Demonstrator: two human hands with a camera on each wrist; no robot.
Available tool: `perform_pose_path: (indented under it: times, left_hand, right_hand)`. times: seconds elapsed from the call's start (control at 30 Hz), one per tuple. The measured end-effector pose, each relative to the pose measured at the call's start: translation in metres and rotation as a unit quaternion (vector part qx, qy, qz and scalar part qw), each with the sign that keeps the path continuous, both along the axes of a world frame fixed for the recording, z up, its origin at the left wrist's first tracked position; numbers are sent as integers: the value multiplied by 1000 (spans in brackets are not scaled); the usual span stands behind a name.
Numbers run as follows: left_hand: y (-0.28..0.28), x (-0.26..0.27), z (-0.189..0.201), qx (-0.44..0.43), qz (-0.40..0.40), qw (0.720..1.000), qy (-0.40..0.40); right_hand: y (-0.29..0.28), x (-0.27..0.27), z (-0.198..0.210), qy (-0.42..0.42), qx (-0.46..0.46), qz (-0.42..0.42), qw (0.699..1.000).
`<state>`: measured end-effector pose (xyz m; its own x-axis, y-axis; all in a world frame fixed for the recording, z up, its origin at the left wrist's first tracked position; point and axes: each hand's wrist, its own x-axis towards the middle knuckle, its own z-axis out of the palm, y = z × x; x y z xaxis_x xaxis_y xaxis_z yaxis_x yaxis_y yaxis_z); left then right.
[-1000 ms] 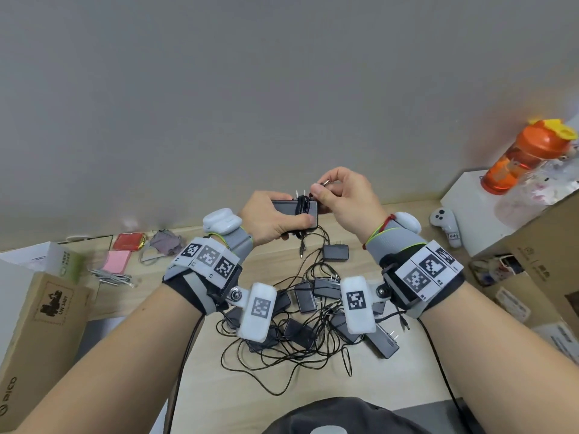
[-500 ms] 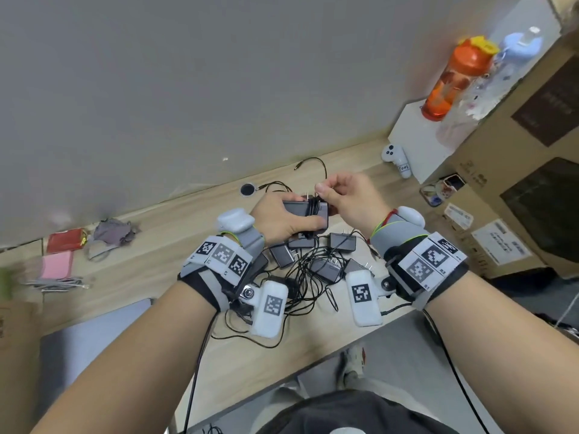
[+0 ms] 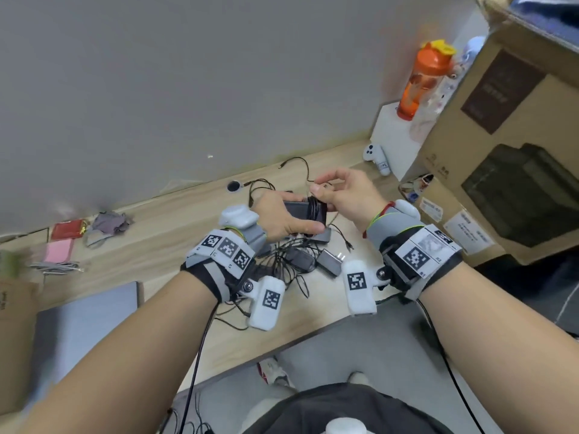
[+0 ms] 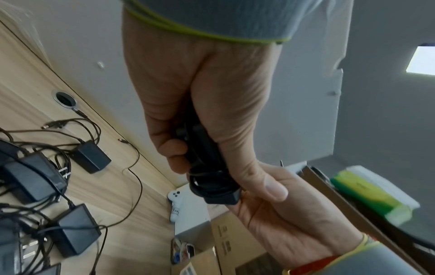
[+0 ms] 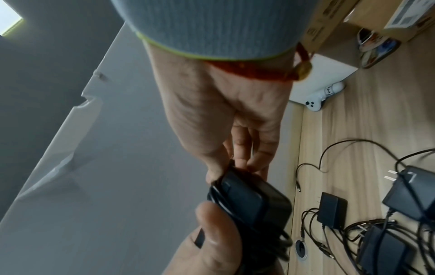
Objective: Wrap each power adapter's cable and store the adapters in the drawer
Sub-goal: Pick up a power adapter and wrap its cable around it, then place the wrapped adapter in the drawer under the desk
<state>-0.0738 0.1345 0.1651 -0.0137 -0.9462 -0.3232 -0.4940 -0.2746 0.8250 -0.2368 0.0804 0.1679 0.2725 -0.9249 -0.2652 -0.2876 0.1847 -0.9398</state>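
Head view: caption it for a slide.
Left hand grips a cable-wrapped adapter; right hand pinches its cable above tangled adapters.

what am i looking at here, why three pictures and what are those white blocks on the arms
No machine here: a person works with bare hands, wearing cameras. The big picture comes from a head camera looking down at a wooden desk. The other two come from cameras strapped to each wrist, looking along the hand. The white blocks with black patterns are part of those wrist straps.

The left hand grips a black adapter with its cable coiled round it. The right hand pinches that cable at the coil.

On the desk lies a tangle of more adapters with loose cables. An orange bottle stands at the far right by cardboard boxes. No drawer is in view.
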Motion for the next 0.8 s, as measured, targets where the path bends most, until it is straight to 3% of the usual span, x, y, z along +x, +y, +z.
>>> perform_pose_path:
  times: [0.13, 0.37, 0.63, 0.8]
  left_hand:
    - [7, -63, -3, 6, -15, 999, -28]
    - [24, -159, -39, 26, 42, 997, 60]
    - [45, -217, -118, 201, 82, 966, 142]
    - [59, -245, -182, 273, 76, 945, 162]
  right_hand:
    - [11, -64, -11, -12, 17, -31, 999]
    - [24, -166, -48, -7, 103, -62, 993]
    - [54, -273, -150, 197, 161, -25, 967]
    - [75, -293, -219, 344, 168, 87, 920]
